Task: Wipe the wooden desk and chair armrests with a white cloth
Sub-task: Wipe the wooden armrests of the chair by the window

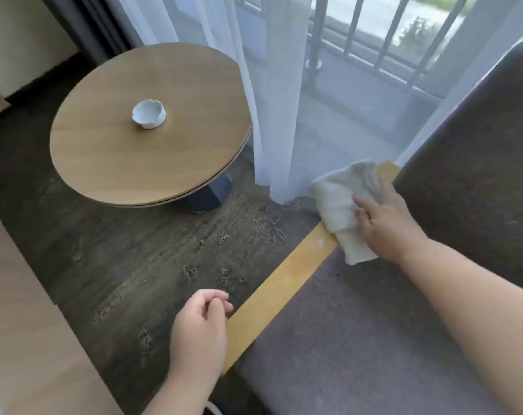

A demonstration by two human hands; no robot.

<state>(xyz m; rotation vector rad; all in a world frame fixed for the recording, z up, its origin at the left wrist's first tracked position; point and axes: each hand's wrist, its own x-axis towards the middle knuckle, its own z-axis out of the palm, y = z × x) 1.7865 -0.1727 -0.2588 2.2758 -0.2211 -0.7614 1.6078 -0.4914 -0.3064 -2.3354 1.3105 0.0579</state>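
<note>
A yellow wooden armrest (284,283) runs diagonally along the left side of a grey upholstered chair (359,339). My right hand (386,223) presses a crumpled white cloth (341,202) flat on the armrest's far end, near the chair back. Part of the cloth hangs over onto the seat. My left hand (199,330) hovers beside the armrest's near end with its fingers loosely curled and nothing in it. A round wooden table (104,157) stands to the left on a dark base.
A small white ashtray (149,113) sits in the middle of the round table. Sheer white curtains (278,115) hang down to the dark wood floor (140,259) just beyond the armrest. Light wooden furniture (23,339) edges the lower left.
</note>
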